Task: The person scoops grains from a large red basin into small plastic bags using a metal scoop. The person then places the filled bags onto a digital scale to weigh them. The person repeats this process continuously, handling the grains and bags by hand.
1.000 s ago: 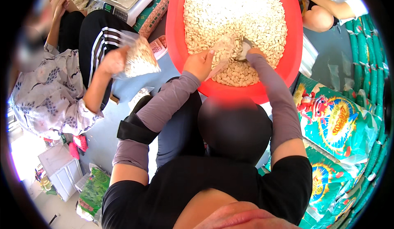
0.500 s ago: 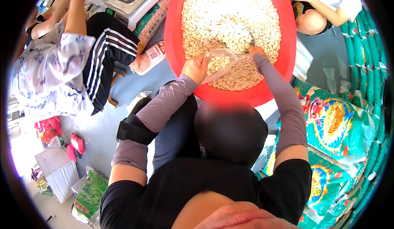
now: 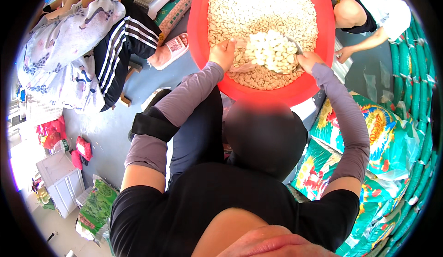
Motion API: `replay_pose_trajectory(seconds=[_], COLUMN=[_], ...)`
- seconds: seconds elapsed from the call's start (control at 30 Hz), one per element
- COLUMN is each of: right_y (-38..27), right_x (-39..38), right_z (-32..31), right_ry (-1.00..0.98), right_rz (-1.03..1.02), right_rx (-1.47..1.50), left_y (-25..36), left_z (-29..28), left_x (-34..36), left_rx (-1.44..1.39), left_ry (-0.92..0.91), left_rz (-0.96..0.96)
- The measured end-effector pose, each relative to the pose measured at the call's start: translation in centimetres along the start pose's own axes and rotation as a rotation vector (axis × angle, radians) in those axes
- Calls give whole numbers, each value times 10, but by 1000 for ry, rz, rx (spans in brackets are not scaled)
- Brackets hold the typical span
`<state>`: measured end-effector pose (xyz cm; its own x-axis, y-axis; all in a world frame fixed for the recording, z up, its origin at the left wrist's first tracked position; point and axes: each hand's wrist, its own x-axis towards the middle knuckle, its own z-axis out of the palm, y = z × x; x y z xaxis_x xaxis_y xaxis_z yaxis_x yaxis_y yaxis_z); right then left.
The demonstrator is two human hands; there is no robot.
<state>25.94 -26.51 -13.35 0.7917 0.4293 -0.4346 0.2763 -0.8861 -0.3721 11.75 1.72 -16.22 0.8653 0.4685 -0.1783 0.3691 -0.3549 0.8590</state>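
Observation:
A red oval tub (image 3: 203,26) full of pale flat kernels (image 3: 258,3) stands in front of me. My left hand (image 3: 221,55), fingers closed, holds a clear plastic bag (image 3: 241,62) over the tub's near left part. My right hand (image 3: 308,60) grips a metal scoop (image 3: 297,44) heaped with whitish kernels (image 3: 270,51) at the bag's mouth; the heap partly hides the bag.
A person (image 3: 73,42) in striped trousers sits left, near a scale (image 3: 159,1); another person (image 3: 380,15) reaches down right of the tub. Green sacks (image 3: 386,139) are stacked at right. A white lidded box (image 3: 60,181) and red bags (image 3: 50,132) lie lower left.
My right hand has moved right and the scoop has risen, heaped, beside the bag. My left hand has moved slightly up. The person on the right has lowered a hand beside the tub.

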Motion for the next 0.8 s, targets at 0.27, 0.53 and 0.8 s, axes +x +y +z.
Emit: replay_pose_trajectory(seconds=[0.27, 0.53, 0.8], right_y=[-149, -74, -28], right_x=[-18, -24, 36], right_z=[24, -5, 83], right_ry=[108, 734, 626], right_rz=[-350, -180, -212], right_rx=[-586, -686, -194], left_y=[-12, -22, -20], left_z=[1, 2, 9], left_x=[11, 21, 14], left_rx=[38, -173, -174], left_ry=[225, 183, 195], left_rz=[92, -106, 93])
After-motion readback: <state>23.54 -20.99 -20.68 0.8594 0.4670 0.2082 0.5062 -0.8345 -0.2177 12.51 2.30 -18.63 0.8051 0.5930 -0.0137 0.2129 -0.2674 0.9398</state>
